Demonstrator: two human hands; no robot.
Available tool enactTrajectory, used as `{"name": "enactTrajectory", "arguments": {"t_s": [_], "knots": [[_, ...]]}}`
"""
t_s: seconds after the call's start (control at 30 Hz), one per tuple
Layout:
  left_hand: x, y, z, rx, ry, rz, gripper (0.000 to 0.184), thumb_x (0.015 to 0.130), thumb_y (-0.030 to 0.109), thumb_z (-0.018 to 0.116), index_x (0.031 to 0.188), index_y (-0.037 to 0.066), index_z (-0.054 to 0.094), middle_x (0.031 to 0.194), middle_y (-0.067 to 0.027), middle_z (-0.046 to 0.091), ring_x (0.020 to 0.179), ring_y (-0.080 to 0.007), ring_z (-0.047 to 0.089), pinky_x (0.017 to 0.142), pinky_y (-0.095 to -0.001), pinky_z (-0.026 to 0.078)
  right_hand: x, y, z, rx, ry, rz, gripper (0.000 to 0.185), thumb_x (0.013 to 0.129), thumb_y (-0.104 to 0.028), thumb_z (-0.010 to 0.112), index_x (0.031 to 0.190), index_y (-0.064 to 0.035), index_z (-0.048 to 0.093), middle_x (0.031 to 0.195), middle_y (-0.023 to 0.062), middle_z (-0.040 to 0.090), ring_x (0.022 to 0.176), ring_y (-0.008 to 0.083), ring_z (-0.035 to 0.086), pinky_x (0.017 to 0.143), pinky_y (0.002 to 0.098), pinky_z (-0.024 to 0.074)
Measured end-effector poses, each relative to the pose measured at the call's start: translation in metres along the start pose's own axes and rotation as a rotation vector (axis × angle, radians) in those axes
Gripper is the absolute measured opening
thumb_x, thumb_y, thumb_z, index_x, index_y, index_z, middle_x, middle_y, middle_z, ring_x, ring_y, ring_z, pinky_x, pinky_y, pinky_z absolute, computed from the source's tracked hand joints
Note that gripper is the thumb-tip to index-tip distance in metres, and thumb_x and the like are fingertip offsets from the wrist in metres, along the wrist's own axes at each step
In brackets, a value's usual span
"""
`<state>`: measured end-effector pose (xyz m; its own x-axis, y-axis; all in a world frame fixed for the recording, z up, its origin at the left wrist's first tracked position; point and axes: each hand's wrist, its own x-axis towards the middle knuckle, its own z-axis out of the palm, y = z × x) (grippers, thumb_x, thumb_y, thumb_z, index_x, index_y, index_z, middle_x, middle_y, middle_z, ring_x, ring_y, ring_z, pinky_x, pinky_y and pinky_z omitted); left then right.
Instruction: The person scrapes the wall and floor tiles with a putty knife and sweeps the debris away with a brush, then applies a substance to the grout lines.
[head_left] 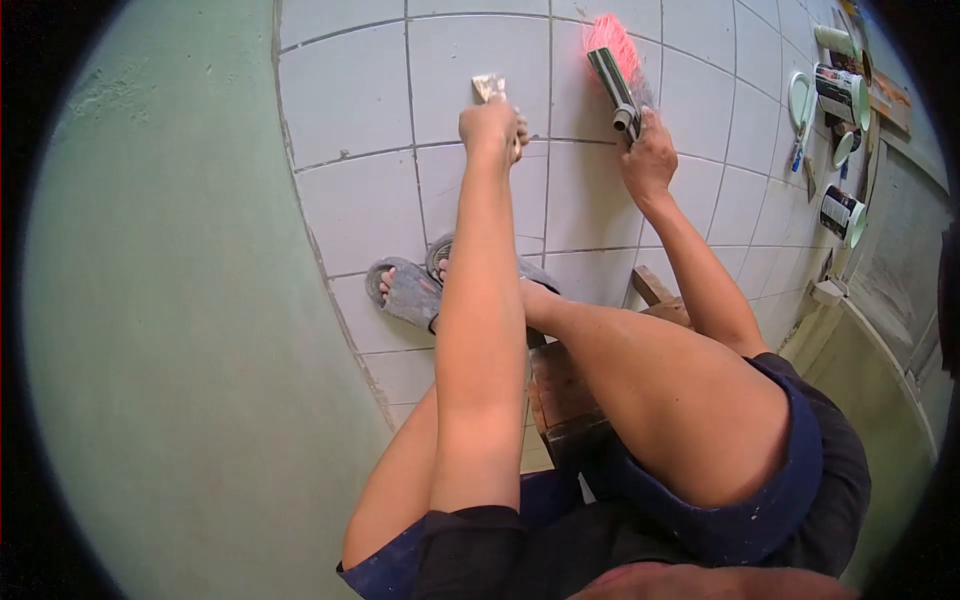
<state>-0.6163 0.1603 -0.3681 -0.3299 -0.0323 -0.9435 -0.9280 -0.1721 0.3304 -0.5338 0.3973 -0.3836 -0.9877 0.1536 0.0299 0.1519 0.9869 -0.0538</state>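
My left hand (490,133) is closed around a small putty knife (489,88), its blade smeared whitish and pointing away from me over the tiled floor (480,55). To the right, my right hand (650,158) is wrapped round a brush with pink bristles (612,40). Against the brush lies a dark green and grey tool (613,85) with a tube-like end. Whether it is a separate piece or part of the brush, I cannot tell. The hands are apart, and my fingers partly hide both handles.
A pale green wall (190,300) meets the tiles at the left. My sandalled feet (408,290) rest on the floor beside a wooden stool (565,390) under me. At the right stand several paint tubs (842,215), a round lid (799,98) and a blue-handled brush (797,158).
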Motion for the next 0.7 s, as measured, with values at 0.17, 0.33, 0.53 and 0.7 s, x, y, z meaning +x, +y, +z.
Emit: {"name": "enactTrajectory", "arguments": {"t_s": [0.17, 0.33, 0.53, 0.7], "knots": [[-0.002, 0.005, 0.012, -0.189, 0.048, -0.016, 0.03, 0.097, 0.017, 0.043, 0.076, -0.004, 0.049, 0.061, -0.0111, 0.054, 0.044, -0.016, 0.048, 0.039, -0.0302, 0.036, 0.012, 0.0, -0.003, 0.006, 0.0, 0.014, 0.054, 0.078, -0.02, 0.073, 0.126, -0.0016, 0.056, 0.102, 0.013, 0.065, 0.092, 0.0303, 0.062, 0.078, 0.042, 0.0522], [0.008, 0.015, 0.017, -0.217, 0.052, -0.058, 0.036, 0.101, 0.026, 0.047, 0.073, 0.002, 0.052, 0.061, -0.0059, 0.054, 0.046, -0.0126, 0.046, 0.041, -0.0277, 0.035, 0.008, -0.003, -0.002, 0.03, -0.003, 0.012, 0.053, 0.079, -0.021, 0.073, 0.125, -0.001, 0.056, 0.101, 0.0135, 0.065, 0.093, 0.0306, 0.063, 0.078, 0.0422, 0.0522], [0.01, 0.0, 0.011, -0.195, 0.032, -0.007, 0.032, 0.099, 0.019, 0.047, 0.077, -0.004, 0.051, 0.061, -0.0114, 0.055, 0.043, -0.0161, 0.048, 0.039, -0.0313, 0.038, 0.01, -0.003, -0.004, 0.033, -0.022, 0.012, 0.052, 0.079, -0.019, 0.072, 0.125, -0.0005, 0.057, 0.101, 0.014, 0.065, 0.092, 0.0316, 0.063, 0.077, 0.0424, 0.052], [-0.005, -0.01, -0.04, -0.194, 0.081, 0.061, 0.034, 0.099, 0.022, 0.048, 0.075, -0.001, 0.051, 0.058, -0.0065, 0.051, 0.044, -0.0143, 0.046, 0.04, -0.0304, 0.037, 0.012, -0.003, -0.003, 0.039, 0.003, -0.008, 0.054, 0.078, -0.017, 0.073, 0.126, -0.0005, 0.056, 0.102, 0.0144, 0.065, 0.092, 0.0318, 0.063, 0.077, 0.042, 0.052]]}}
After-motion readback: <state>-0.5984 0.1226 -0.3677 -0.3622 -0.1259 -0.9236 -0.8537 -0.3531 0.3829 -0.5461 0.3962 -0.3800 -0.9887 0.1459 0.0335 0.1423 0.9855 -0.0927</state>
